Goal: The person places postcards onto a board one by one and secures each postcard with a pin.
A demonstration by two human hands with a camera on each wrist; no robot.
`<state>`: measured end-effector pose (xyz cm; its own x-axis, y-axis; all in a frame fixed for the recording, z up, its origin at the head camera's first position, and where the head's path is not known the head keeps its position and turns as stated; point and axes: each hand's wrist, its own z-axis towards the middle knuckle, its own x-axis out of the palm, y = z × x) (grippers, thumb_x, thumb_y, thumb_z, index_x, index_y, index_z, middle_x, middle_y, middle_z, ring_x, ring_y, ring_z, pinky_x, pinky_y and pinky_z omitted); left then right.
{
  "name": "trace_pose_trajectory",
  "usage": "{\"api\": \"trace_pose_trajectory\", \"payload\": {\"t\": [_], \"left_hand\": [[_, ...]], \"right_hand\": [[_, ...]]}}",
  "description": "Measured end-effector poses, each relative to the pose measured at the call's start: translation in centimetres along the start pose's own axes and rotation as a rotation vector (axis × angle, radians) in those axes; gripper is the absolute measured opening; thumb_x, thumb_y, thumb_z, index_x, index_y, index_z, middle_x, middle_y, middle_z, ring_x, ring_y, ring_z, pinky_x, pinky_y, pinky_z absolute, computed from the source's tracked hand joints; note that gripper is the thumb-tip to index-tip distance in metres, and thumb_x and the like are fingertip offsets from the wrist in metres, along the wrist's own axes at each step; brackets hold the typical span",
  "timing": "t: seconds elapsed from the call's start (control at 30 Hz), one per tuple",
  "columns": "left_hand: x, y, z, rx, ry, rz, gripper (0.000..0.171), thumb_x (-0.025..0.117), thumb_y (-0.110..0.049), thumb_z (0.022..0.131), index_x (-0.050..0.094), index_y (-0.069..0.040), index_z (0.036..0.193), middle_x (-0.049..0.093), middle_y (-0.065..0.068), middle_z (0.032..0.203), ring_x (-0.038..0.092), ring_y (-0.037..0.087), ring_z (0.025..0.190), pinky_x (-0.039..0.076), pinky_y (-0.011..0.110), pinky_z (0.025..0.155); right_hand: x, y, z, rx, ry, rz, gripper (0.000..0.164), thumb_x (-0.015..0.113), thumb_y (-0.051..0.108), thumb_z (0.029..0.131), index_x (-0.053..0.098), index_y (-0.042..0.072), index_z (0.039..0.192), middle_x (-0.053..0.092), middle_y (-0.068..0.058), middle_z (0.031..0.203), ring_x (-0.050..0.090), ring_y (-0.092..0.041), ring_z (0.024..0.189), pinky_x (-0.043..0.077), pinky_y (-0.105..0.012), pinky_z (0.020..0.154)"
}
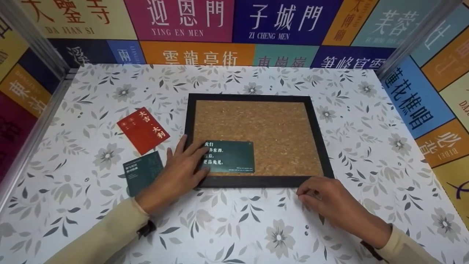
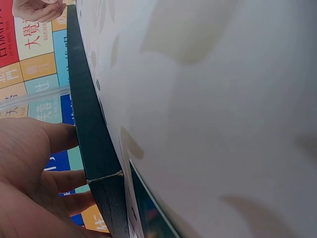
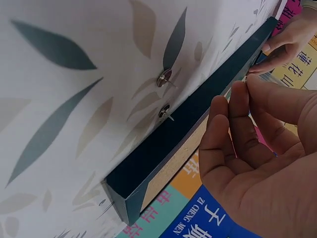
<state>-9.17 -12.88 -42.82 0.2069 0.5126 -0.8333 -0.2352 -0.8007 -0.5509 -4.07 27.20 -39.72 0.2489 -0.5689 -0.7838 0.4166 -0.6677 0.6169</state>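
Note:
A dark green card (image 1: 234, 156) with white writing lies on the lower left of the cork board (image 1: 256, 121), which has a black frame (image 1: 256, 182). My left hand (image 1: 179, 167) presses the card's left end with extended fingers, its palm over the frame's left side. By the frame's lower right corner, my right hand (image 1: 329, 196) has thumb and fingertips pinched together. A tiny pale bit shows at those fingertips in the right wrist view, apparently a thumbtack, mostly hidden. Two metal thumbtacks (image 3: 165, 78) lie on the cloth beside the frame.
Left of the board lie a red card (image 1: 143, 131) and another dark green card (image 1: 141, 172), the latter partly behind the left forearm. A floral cloth (image 1: 234, 223) covers the table. Colourful printed panels (image 1: 198, 22) stand at the back and sides.

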Motion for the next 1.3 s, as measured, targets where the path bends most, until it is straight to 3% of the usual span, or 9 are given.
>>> {"api": "trace_pose_trajectory", "payload": {"t": [0.23,0.53,0.9,1.3], "left_hand": [[0.0,0.0,0.0,-0.004,-0.001,-0.009,0.062,0.078,-0.023,0.104,0.057,-0.010,0.161,0.036,0.006,0.178,0.006,0.045,0.169,0.008,0.083,0.125],[-0.1,-0.2,0.1,-0.005,0.014,-0.020,0.064,0.077,-0.025,0.105,0.055,-0.011,0.163,0.032,0.004,0.180,0.002,0.042,0.170,0.004,0.081,0.126],[0.1,0.1,-0.1,-0.011,0.012,-0.026,0.064,0.078,-0.023,0.104,0.055,-0.010,0.163,0.031,0.005,0.180,0.001,0.041,0.170,0.003,0.080,0.126],[0.0,0.1,0.0,-0.004,0.012,0.004,0.065,0.078,-0.022,0.103,0.055,-0.009,0.162,0.032,0.009,0.180,0.003,0.045,0.169,0.006,0.083,0.124]], "right_hand": [[0.2,0.0,0.9,-0.037,-0.017,0.029,0.023,0.086,-0.006,0.089,0.082,0.016,0.093,0.076,0.009,0.092,0.065,-0.004,0.083,0.056,-0.023,0.070],[-0.3,0.4,2.4,0.046,0.017,0.064,0.013,0.085,0.001,0.095,0.082,0.014,0.096,0.078,0.004,0.094,0.068,-0.009,0.085,0.058,-0.026,0.074],[0.0,0.6,4.1,0.042,-0.005,0.090,0.009,0.085,-0.001,0.093,0.083,0.007,0.093,0.080,0.001,0.092,0.071,-0.008,0.082,0.059,-0.023,0.073],[0.2,0.5,5.3,0.107,-0.002,0.167,0.006,0.082,0.000,0.096,0.082,0.006,0.095,0.082,-0.005,0.094,0.076,-0.012,0.085,0.061,-0.022,0.074]]}}
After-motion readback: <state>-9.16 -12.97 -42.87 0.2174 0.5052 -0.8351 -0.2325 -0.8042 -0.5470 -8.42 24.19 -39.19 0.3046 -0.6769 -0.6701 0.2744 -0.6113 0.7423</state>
